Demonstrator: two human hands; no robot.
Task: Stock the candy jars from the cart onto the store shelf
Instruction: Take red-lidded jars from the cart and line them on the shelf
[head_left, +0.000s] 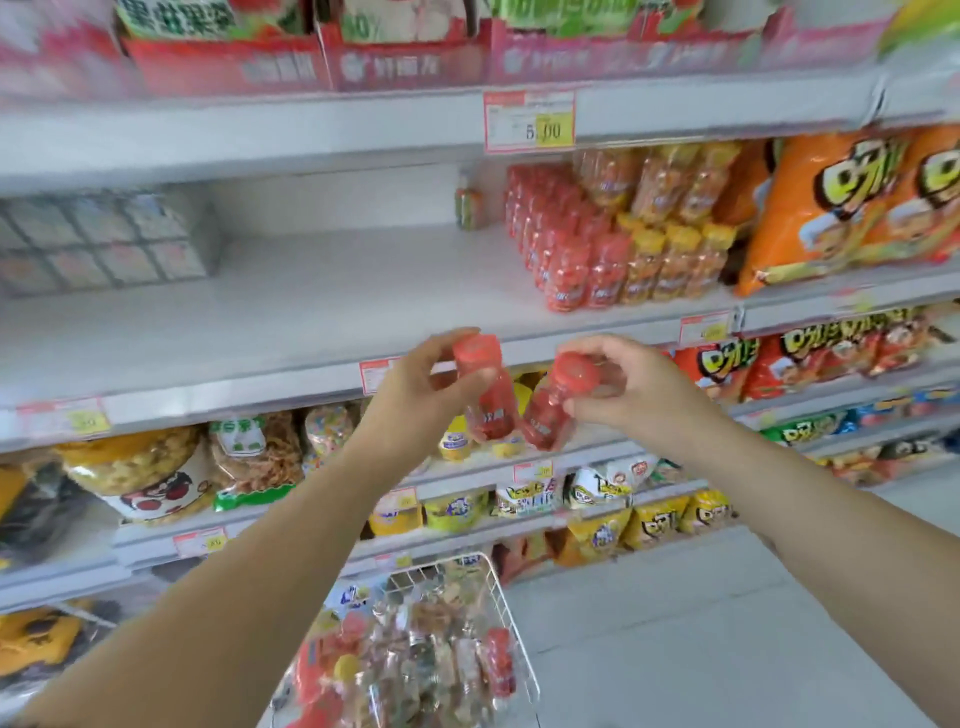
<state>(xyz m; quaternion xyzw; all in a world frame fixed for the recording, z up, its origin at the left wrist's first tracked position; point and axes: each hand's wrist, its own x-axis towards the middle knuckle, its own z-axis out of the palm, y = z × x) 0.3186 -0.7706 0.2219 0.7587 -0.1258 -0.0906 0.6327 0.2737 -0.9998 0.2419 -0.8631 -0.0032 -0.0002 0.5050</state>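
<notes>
Head view: left hand (415, 397) grips a red jar (485, 395) near its cap, and right hand (628, 389) grips a second jar (550, 415). Both jars are tilted, side by side before the shelf (311, 291) edge. Stocked jars (587, 260) stand on the shelf's right; more lie in the cart (511, 618).

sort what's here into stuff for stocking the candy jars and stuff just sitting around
Job: left hand, left red jar, right hand, right red jar, cart, shelf, shelved red jars.
Just there: orange snack bags, price tag, grey boxes.
</notes>
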